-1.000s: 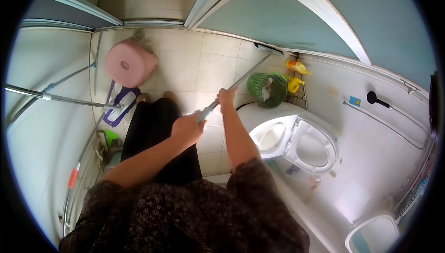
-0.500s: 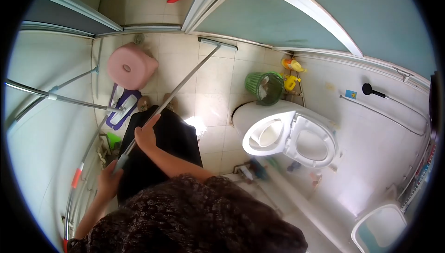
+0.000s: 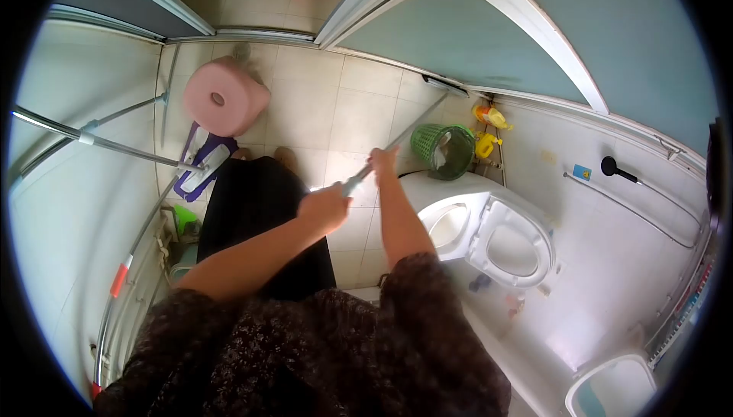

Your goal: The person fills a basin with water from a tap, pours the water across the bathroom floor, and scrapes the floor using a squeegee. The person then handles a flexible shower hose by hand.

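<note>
A floor squeegee [image 3: 416, 124] with a long metal pole is held in both my hands. My left hand [image 3: 324, 208] is wrapped round the grey grip at its near end. Farther up the pole, my right hand [image 3: 382, 165] is closed on it. The squeegee's blade [image 3: 444, 85] lies on the tiled floor at the foot of the glass partition, close to the corner. Just right of the pole stands a green mesh basket [image 3: 427, 142] with something pale inside.
A white toilet [image 3: 508, 253] with its lid up stands to the right. Yellow bottles [image 3: 489, 144] are in the corner behind the basket. On the left are a pink stool [image 3: 225, 104], a purple-edged flat mop [image 3: 205, 172] and several leaning poles.
Both hands have swung the squeegee to the right. Its blade has moved from the middle of the far floor edge to the right corner behind the basket.
</note>
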The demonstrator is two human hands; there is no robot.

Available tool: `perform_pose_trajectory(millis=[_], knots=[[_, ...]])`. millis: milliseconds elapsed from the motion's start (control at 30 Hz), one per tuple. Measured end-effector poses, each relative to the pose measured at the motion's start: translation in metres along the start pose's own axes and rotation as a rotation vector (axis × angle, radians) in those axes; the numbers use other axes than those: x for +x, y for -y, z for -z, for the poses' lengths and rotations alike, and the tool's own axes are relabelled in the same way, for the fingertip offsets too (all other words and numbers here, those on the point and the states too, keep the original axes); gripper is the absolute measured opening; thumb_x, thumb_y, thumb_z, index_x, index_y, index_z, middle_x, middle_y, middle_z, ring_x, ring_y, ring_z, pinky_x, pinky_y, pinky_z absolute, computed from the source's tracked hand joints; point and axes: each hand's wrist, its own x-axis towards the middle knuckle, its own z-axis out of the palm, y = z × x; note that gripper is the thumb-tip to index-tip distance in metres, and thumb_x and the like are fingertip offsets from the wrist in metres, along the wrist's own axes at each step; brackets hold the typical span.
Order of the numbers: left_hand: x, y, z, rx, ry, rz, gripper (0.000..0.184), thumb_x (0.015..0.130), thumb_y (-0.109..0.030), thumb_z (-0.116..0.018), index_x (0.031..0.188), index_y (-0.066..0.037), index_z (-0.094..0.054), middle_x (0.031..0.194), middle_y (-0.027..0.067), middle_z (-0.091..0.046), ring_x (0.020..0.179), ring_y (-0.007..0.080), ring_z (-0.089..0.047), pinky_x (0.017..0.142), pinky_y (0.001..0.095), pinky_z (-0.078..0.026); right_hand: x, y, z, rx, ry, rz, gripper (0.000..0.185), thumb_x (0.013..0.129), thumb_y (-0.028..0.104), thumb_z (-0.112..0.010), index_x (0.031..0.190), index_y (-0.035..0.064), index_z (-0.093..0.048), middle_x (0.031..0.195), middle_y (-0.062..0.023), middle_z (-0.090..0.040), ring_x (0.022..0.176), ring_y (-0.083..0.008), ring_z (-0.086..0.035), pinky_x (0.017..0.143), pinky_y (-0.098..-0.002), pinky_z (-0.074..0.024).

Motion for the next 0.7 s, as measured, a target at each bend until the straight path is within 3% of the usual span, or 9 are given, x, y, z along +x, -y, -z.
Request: perform_pose_trajectory(millis=[133,233,267,300,367,433,500,567,700], knots=[[0.0,0.006,0.005,0.008,0.01,0.021,0.027,0.081,-0.028,-0.039,0.089,-0.003,-0.046,0.077,0.0134,-0.055,0.074,0.0284,-0.054,0.066,0.0395,-0.042,-0.008,0.028,0.006,-0.097,0.143,-0.077,0.081,0.064,0.004,-0.044,0.122,-0.0035,0.013,0.073,-0.0167,-0.05,0.055,-0.0179,-0.05,0.045,-0.0279,-0.0424],[-0.019,0.085,-0.009,0.131,-0.154,-0.13,0.025,0.079,-0.028,-0.041,0.089,-0.007,-0.049,0.081,0.0129,-0.056,0.078,0.0283,-0.054,0.068,0.0385,-0.042,-0.023,-0.019,-0.046,-0.099,0.211,0.083,0.09,0.068,0.012,-0.048,0.119,0.0001,0.025,0.069,-0.0148,-0.052,0.05,-0.0195,-0.05,0.043,-0.0285,-0.0432],[-0.048,0.088,0.015,-0.034,-0.159,0.034,0.026,0.078,-0.029,-0.044,0.09,-0.008,-0.051,0.082,0.0143,-0.056,0.079,0.03,-0.053,0.069,0.0378,-0.042,-0.038,-0.029,-0.072,-0.221,0.215,0.059,0.091,0.069,0.014,-0.048,0.117,0.0007,0.027,0.067,-0.0161,-0.052,0.047,-0.0211,-0.05,0.041,-0.0293,-0.0436],[-0.072,0.105,0.028,-0.155,-0.177,0.097,0.028,0.076,-0.03,-0.046,0.092,-0.008,-0.051,0.083,0.0151,-0.055,0.081,0.0315,-0.053,0.07,0.0374,-0.041,-0.05,-0.047,-0.097,-0.267,0.435,0.034,0.091,0.067,0.012,-0.049,0.118,0.0004,0.026,0.064,-0.0152,-0.051,0.046,-0.0202,-0.049,0.04,-0.0288,-0.0428],[-0.118,0.151,0.037,-0.123,-0.217,0.221,0.034,0.074,-0.032,-0.048,0.098,-0.008,-0.051,0.086,0.0176,-0.055,0.081,0.0338,-0.051,0.07,0.0363,-0.04,-0.122,-0.032,-0.129,-0.219,0.467,0.034,0.092,0.065,0.011,-0.047,0.115,0.0001,0.03,0.06,-0.0157,-0.05,0.044,-0.0217,-0.048,0.041,-0.03,-0.0429],[-0.171,0.194,0.054,-0.23,-0.153,0.358,0.033,0.074,-0.026,-0.05,0.099,-0.005,-0.051,0.083,0.0147,-0.057,0.078,0.0273,-0.054,0.069,0.0325,-0.041,-0.194,-0.008,-0.151,-0.185,0.548,0.049,0.092,0.065,0.011,-0.045,0.112,-0.0008,0.033,0.059,-0.0166,-0.051,0.043,-0.023,-0.049,0.041,-0.031,-0.0431],[-0.222,0.206,0.069,-0.702,-0.303,0.266,0.028,0.074,-0.016,-0.051,0.097,0.0,-0.052,0.071,0.0058,-0.056,0.066,0.0148,-0.052,0.061,0.0266,-0.04,-0.255,0.013,-0.167,-0.17,0.674,0.082,0.09,0.068,0.013,-0.044,0.11,-0.0037,0.033,0.063,-0.0185,-0.052,0.046,-0.0259,-0.05,0.044,-0.0327,-0.0433],[-0.269,0.204,0.097,-0.611,-0.353,0.435,0.022,0.073,-0.008,-0.049,0.092,0.002,-0.053,0.062,-0.002,-0.047,0.058,0.0061,-0.042,0.052,0.0209,-0.035,-0.297,0.018,-0.187,-0.147,0.834,0.132,0.087,0.072,0.019,-0.043,0.109,-0.0079,0.031,0.069,-0.0209,-0.054,0.054,-0.0304,-0.052,0.049,-0.035,-0.0431],[-0.326,0.185,0.136,-0.597,-0.457,0.411,0.019,0.072,-0.008,-0.047,0.087,0.001,-0.054,0.056,-0.0043,-0.041,0.051,0.0042,-0.037,0.046,0.0194,-0.029,-0.356,0.055,-0.203,-0.018,1.096,0.067,0.084,0.077,0.022,-0.041,0.108,-0.0103,0.029,0.067,-0.0201,-0.055,0.056,-0.0338,-0.054,0.051,-0.0359,-0.0429]])
